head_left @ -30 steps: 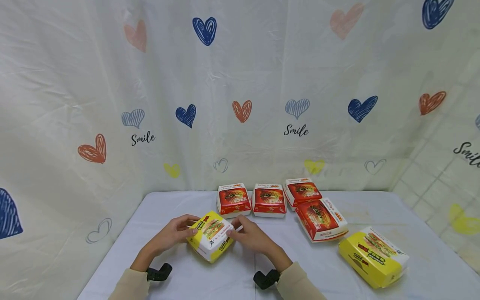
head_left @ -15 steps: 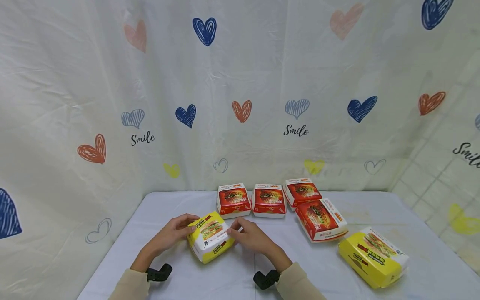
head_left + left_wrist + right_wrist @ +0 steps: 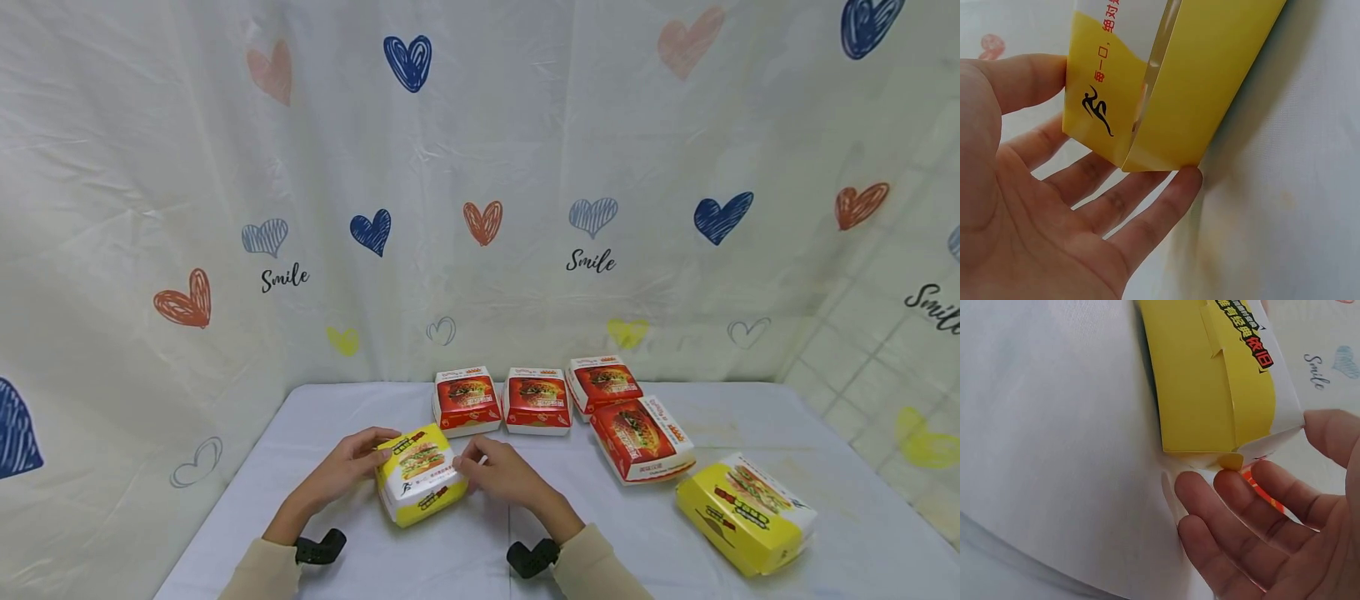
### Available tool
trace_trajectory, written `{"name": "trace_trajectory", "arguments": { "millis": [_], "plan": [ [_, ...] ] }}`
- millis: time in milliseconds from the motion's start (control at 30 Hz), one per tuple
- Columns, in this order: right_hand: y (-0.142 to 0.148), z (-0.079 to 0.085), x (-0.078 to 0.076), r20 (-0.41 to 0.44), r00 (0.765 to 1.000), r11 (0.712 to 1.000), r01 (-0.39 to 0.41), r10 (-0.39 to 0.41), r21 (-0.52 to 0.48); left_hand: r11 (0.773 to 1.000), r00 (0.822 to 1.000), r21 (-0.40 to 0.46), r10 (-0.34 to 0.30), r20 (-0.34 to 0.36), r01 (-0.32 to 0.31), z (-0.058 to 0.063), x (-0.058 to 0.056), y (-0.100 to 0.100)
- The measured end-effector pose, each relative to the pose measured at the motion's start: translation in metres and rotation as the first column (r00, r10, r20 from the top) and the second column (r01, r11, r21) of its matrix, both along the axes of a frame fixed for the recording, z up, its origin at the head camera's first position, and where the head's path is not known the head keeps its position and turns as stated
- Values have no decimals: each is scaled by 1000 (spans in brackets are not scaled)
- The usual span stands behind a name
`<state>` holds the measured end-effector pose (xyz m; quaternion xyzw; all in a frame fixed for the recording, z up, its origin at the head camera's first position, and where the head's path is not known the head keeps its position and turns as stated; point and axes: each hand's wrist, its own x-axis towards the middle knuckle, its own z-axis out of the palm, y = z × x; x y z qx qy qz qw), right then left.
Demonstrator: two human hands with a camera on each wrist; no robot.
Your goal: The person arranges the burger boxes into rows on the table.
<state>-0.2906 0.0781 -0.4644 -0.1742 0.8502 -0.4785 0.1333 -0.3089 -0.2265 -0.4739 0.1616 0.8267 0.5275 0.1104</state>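
Right between the left grip [image 3: 351, 460] and the right grip [image 3: 498, 471] sat the yellow burger box [image 3: 420, 477], both grips grasping it by thumb and fingers! Red "每一口" ran beside a black runner logo, "依旧" showed nearer the right grip, and "Smile" marked the backdrop [image 3: 495, 125] beyond the bench [image 3: 600, 533].

My head camera looks forward and down, from farther back, at the table [image 3: 330, 408]. My wrist cameras look close up at my left hand [image 3: 1041, 209] and right hand [image 3: 1300, 544]. All three see the same yellow box [image 3: 422, 477].
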Motion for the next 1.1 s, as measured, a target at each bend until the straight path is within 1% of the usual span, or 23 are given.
{"name": "trace_trajectory", "arguments": {
  "millis": [133,233,367,433,500,567,700,800,933,1100],
  "plan": [
    [0,-1,0,-6,1000,1000,24,-24,9,999,1000,-27,25,-17,-26,-2,-2,0],
    [0,-2,-1,2,999,999,38,-38,-6,997,998,-49,56,-32,-57,0,-2,-3],
    [-2,-4,-1,4,999,998,53,-53,-30,992,995,-95,83,-61,-89,9,1,-9],
    [-3,-4,-1,-1,998,998,57,-57,-38,988,993,-117,96,-65,-103,15,4,-11],
    [-3,-4,0,-7,998,997,60,-60,-45,985,994,-133,100,-54,-106,19,6,-12],
    [-4,-3,0,-10,998,997,58,-59,-53,986,994,-131,105,-25,-108,21,7,-10],
    [-4,-4,0,-4,999,997,42,-43,-66,988,993,-110,115,29,-111,19,7,-4],
    [-4,-4,-1,3,1000,997,29,-29,-66,986,989,-101,140,50,-134,17,7,1],
    [-4,-4,0,1,1000,998,16,-16,-57,987,989,-87,140,47,-135,13,6,4],
    [-4,-3,0,17,1000,998,2,-1,-58,991,993,-68,115,36,-113,10,5,6]
  ]
}}
